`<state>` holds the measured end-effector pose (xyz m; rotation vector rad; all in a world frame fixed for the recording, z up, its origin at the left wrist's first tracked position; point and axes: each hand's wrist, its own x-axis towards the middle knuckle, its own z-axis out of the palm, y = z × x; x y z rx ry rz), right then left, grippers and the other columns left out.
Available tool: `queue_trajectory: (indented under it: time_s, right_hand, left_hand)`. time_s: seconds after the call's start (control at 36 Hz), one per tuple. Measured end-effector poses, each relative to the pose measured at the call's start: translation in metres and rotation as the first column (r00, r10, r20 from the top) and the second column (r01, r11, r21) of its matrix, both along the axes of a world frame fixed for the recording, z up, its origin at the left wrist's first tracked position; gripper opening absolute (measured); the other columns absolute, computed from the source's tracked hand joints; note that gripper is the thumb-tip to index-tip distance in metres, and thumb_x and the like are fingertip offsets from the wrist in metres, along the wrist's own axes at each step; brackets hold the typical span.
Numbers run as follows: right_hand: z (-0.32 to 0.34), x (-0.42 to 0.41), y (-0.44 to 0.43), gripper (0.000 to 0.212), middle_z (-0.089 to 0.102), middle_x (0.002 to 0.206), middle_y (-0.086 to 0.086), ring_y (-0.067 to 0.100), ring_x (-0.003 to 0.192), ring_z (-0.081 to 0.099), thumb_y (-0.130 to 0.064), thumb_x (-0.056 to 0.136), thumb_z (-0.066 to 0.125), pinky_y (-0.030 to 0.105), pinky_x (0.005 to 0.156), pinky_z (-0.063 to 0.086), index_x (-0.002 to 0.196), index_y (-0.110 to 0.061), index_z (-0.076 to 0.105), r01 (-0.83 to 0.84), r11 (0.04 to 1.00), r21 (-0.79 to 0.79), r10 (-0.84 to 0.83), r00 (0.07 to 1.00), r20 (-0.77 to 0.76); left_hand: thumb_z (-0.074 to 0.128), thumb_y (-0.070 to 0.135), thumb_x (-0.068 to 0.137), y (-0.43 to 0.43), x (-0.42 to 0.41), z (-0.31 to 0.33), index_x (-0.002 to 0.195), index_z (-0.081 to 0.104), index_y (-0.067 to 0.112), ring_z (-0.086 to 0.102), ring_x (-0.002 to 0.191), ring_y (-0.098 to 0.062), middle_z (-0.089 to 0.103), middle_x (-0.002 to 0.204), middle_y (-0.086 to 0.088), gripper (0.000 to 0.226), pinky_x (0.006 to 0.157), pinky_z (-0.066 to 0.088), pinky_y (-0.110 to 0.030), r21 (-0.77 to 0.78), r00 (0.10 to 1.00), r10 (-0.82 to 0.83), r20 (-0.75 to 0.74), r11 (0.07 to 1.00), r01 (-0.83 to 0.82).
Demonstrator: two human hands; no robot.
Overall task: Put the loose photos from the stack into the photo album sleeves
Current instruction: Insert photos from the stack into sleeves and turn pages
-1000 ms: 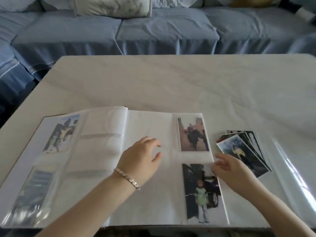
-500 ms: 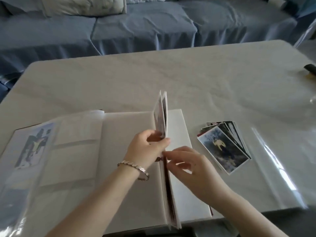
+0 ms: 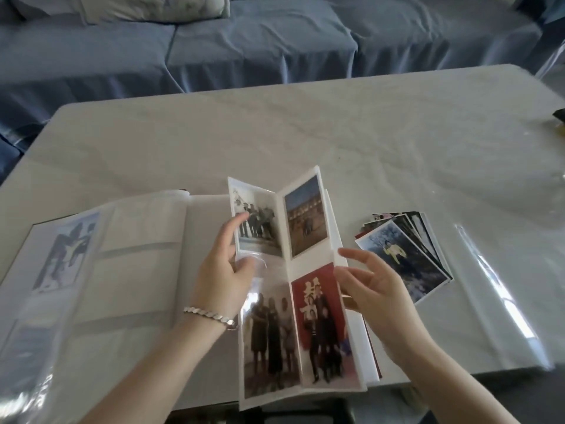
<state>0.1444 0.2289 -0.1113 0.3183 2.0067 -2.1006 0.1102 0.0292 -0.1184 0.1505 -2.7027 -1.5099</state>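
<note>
A blue-covered sofa [image 3: 260, 47] runs behind the photo album, beyond the far edge of the pale tabletop [image 3: 305, 133]. The photo album [image 3: 137, 255] lies open on the near side of the tabletop. Its left-hand pages are flat and hold a filled sleeve at their outer edge. Two sleeved leaves [image 3: 305, 215] near its right side stand raised in a V, and four photos in them face the camera. A clear plastic sheet [image 3: 504, 286] lies flat well to the right of the album.

The stack of loose photos [image 3: 400, 255] sits fanned out just right of the album, with a picture of a figure in yellow on top.

The left hand [image 3: 220, 276] grips the left raised leaf of the album, thumb on its front and fingers behind the clear sleeve. The right hand [image 3: 379, 292] is at the right leaf's outer edge with its fingers [image 3: 351, 254] spread and relaxed, tips against that edge. A silver bracelet [image 3: 211, 315] circles the left wrist, over the album's flat pages.
</note>
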Motion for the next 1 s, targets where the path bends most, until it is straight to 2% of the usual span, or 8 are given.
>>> queue_trajectory:
  time_s: [0.14,0.19,0.25,0.53,0.67,0.81,0.92,1.0]
  right_hand:
    - [0.001,0.002,-0.003,0.022,0.074,0.087,-0.007,0.008,0.08,0.07,-0.012,0.094,0.049,0.014,0.061,0.052,0.106,-0.028,0.06,-0.093,0.995,0.034,0.094,0.994,-0.053]
    - [0.0,0.003,-0.009,0.024,0.073,0.091,-0.002,0.011,0.082,0.07,-0.01,0.092,0.052,0.02,0.065,0.055,0.104,-0.029,0.061,-0.13,0.991,0.041,0.133,0.989,-0.063]
    - [-0.002,0.005,-0.016,0.027,0.07,0.098,0.0,0.013,0.083,0.069,-0.008,0.089,0.057,0.028,0.071,0.057,0.101,-0.031,0.062,-0.156,0.986,0.058,0.16,0.986,-0.058]
    - [-0.008,0.009,-0.015,0.029,0.068,0.105,0.003,0.017,0.09,0.068,-0.023,0.085,0.062,0.037,0.077,0.057,0.114,-0.017,0.06,-0.151,0.984,0.091,0.154,0.988,-0.026]
    - [-0.007,0.008,-0.011,0.023,0.069,0.1,0.002,0.012,0.082,0.069,-0.016,0.087,0.061,0.022,0.067,0.054,0.109,-0.017,0.061,-0.11,0.99,0.092,0.111,0.994,-0.011]
    - [-0.008,0.004,-0.002,0.017,0.071,0.087,-0.007,0.001,0.073,0.067,-0.013,0.088,0.06,0.015,0.062,0.051,0.099,-0.025,0.062,-0.081,0.983,0.166,0.085,0.996,-0.015]
    - [-0.017,-0.003,0.017,0.022,0.063,0.087,-0.02,-0.014,0.074,0.059,-0.014,0.088,0.061,0.002,0.062,0.041,0.101,-0.032,0.057,-0.044,0.886,0.461,0.097,0.991,-0.092]
    - [-0.025,-0.008,0.037,0.027,0.062,0.094,-0.015,-0.002,0.082,0.06,-0.011,0.085,0.062,0.005,0.068,0.037,0.111,-0.019,0.064,0.011,0.752,0.659,0.102,0.986,-0.133]
  left_hand:
    - [0.059,0.026,0.088,0.017,-0.004,0.006,0.1,0.07,0.023,0.05,0.051,0.007,0.063,0.072,0.017,0.016,0.047,0.033,-0.004,-0.016,0.995,-0.068,0.076,0.997,0.069]
    - [0.064,0.045,0.079,0.026,-0.008,0.01,0.1,0.069,0.022,0.056,0.078,0.008,0.063,0.087,0.018,0.031,0.064,0.036,-0.003,0.01,0.991,-0.069,0.116,0.998,0.068]
    - [0.067,0.053,0.071,0.035,-0.011,0.013,0.102,0.067,0.021,0.053,0.078,0.01,0.06,0.084,0.022,0.045,0.063,0.035,-0.004,-0.028,0.987,-0.056,0.154,0.998,0.061]
    - [0.07,0.059,0.056,0.035,-0.011,0.018,0.094,0.07,0.028,0.059,0.075,0.007,0.066,0.081,0.019,0.049,0.056,0.04,-0.004,0.101,0.964,-0.058,0.26,0.994,0.033]
    - [0.069,0.034,0.08,0.03,-0.01,0.012,0.076,0.071,0.014,0.057,0.06,-0.008,0.066,0.068,0.003,0.021,0.056,0.043,-0.014,0.137,0.954,-0.088,0.288,0.989,0.05]
    - [0.062,0.012,0.084,0.021,-0.014,0.012,0.047,0.034,0.006,0.019,0.043,-0.013,0.02,0.044,0.003,0.047,0.041,0.022,-0.021,-0.218,0.994,-0.047,0.098,0.974,0.067]
    - [0.067,0.02,0.081,0.005,-0.016,0.005,0.05,0.033,0.013,0.019,0.045,-0.014,0.024,0.046,0.002,0.046,0.042,0.022,-0.023,-0.375,0.997,-0.016,0.07,0.926,0.041]
    - [0.065,0.02,0.082,-0.001,-0.011,0.001,0.075,0.052,0.016,0.043,0.057,-0.02,0.058,0.068,-0.003,0.015,0.052,0.031,-0.03,-0.438,0.996,0.075,0.044,0.898,-0.048]
